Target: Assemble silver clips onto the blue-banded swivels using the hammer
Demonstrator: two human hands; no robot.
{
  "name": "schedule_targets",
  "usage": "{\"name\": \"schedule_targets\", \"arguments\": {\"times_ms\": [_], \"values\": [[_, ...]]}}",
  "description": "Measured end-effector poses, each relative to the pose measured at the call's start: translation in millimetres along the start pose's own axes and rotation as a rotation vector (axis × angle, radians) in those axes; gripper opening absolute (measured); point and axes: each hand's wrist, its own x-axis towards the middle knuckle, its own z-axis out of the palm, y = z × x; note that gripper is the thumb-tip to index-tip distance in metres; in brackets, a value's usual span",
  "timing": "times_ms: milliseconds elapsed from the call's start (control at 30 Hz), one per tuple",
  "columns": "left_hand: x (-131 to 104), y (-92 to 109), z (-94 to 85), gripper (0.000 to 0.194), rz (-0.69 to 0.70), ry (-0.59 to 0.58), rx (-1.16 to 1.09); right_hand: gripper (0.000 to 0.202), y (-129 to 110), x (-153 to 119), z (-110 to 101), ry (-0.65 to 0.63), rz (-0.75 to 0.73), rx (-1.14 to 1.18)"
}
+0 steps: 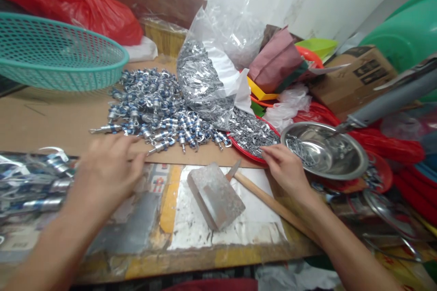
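Note:
My left hand (109,168), smeared by motion, is at the front of a heap of silver-and-blue cylindrical metal fittings (150,97). Its fingers point at the nearest fittings; whether they grip one cannot be told. At the rim of a red plate (243,150), heaped with small flat metal clips (252,134), my right hand (285,166) has its thumb and fingertips pinched together. Whatever is between them is too small to make out. Between my hands lies a metal block (216,195), beside a wooden-handled tool (273,202) whose head is partly hidden.
A clear bag of clips (201,82) leans behind the plate. To the right stands a steel bowl (324,154) with a grey-handled tool (392,100) across it. A teal basket (61,70) sits at back left; more fittings (34,191) lie at front left.

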Motion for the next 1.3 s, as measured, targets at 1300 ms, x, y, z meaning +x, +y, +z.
{"name": "schedule_targets", "arguments": {"times_ms": [1300], "values": [[-55,75,31.0,0.031,-0.214,-0.265,-1.21,0.026,-134,-37,-4,0.039,-0.166,0.942]]}}
